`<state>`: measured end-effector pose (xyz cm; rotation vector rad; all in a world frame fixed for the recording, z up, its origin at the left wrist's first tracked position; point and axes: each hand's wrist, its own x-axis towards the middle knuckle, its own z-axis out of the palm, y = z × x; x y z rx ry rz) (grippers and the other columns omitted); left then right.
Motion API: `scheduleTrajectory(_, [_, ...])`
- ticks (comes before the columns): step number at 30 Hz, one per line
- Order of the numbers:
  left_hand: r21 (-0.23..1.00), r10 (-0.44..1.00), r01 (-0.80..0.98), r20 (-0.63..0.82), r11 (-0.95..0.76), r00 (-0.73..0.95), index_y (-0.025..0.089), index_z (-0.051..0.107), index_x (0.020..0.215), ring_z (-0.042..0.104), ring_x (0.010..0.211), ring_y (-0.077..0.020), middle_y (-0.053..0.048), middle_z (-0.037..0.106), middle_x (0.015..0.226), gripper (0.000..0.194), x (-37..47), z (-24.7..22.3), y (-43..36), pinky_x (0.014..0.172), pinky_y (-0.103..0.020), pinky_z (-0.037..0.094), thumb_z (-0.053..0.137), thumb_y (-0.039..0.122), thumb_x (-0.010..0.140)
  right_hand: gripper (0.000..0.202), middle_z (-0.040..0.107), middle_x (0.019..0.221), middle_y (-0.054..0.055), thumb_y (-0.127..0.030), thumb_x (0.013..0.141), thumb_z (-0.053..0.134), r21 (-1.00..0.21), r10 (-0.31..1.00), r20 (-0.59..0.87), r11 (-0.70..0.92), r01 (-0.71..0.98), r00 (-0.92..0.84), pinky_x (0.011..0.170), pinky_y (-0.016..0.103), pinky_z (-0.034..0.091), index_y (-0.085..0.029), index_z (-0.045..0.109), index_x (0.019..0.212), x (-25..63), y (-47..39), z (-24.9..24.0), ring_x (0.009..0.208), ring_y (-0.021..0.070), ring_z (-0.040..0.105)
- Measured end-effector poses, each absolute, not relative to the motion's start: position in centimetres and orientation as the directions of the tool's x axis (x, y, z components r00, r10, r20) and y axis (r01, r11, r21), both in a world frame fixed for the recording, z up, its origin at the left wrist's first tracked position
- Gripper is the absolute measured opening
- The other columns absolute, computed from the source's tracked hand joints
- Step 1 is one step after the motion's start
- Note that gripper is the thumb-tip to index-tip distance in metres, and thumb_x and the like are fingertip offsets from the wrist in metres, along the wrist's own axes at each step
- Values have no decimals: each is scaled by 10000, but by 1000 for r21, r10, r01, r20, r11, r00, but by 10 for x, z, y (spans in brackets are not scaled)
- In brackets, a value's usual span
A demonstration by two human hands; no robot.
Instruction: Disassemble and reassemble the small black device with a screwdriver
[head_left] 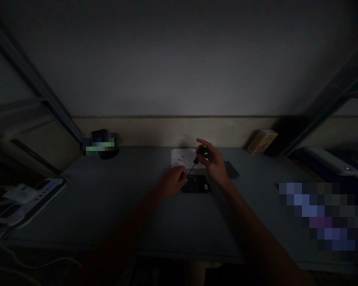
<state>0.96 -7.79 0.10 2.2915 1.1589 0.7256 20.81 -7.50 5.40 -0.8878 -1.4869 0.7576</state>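
Head view: screwdriver [192, 167] tip indistinct.

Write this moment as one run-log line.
right hand: holds slim dark-handled screwdriver, tip at flat black rectangular device | left hand: at device's far-left corner | white paper sheet: small dark pieces on it

Looks like a dim living space, perhaps a dormitory or home, rather than a fitted workshop. Has a wide grey desk [107, 214] against a pale plain wall [179, 71], between grey metal frame posts [58, 114], with a white power strip [41, 199] at left and a yellowish cardboard box [261, 142] at far right. Doubles as a small workspace, going by a slim dark screwdriver [196, 161] over a flat black device [198, 186].
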Motion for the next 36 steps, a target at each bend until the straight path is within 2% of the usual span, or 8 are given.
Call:
scheduleTrajectory(3, [612,825,577,254,-541,505,204,571,901,567,774,-171,-8,633,869,92,9,1,-78,709,-276,403,561,112,895,396,667,1106,34,-271,928,633,-866,869,491,494,79,-56,843,399,580,-345,610,1317,207,-77,56,964,208,659])
scheduleTrajectory(8, [629,825,564,243,-534,511,207,569,898,567,780,-174,-7,629,872,82,8,0,-77,710,-280,399,568,126,886,162,602,1077,40,-336,904,717,-807,816,571,538,242,90,785,374,590,-304,721,1063,202,-80,61,871,183,630])
scheduleTrajectory(14, [623,833,582,225,-522,505,207,565,899,577,801,-176,-6,631,878,97,8,4,-78,719,-280,402,561,112,877,342,677,1075,40,-307,944,639,-862,867,498,497,100,-12,868,418,574,-340,657,1284,209,-79,63,973,223,681])
scheduleTrajectory(19, [626,829,575,229,-527,510,207,553,890,574,795,-175,-4,628,871,107,9,4,-79,719,-280,401,553,100,885,169,676,1074,46,-352,957,633,-826,841,540,527,198,16,885,429,564,-309,703,1105,205,-81,63,965,227,662])
scheduleTrajectory(23, [621,820,565,247,-543,516,208,549,891,585,816,-178,-7,633,885,99,9,2,-77,731,-281,403,540,109,899,176,631,1044,41,-299,890,726,-795,811,581,548,259,67,813,396,583,-306,725,1066,199,-83,64,917,210,651])
scheduleTrajectory(30, [614,829,583,238,-533,507,202,567,895,582,798,-177,-8,634,868,99,10,0,-76,714,-280,397,556,103,891,351,696,1206,51,-271,991,561,-850,861,497,508,138,-107,923,451,566,-349,615,1329,199,-86,66,1049,236,679])
scheduleTrajectory(33, [622,824,570,242,-537,513,203,568,901,580,792,-173,-4,633,865,103,10,0,-76,709,-276,392,549,101,896,275,665,1240,54,-311,984,586,-837,859,505,511,197,-83,898,436,567,-342,655,1248,196,-89,68,1063,238,659])
scheduleTrajectory(36, [630,828,568,239,-530,507,201,565,903,574,783,-169,-1,629,866,109,9,2,-77,709,-273,389,541,95,896,200,638,1127,54,-302,907,702,-802,831,557,532,273,15,791,385,576,-307,710,1107,193,-89,70,956,219,651])
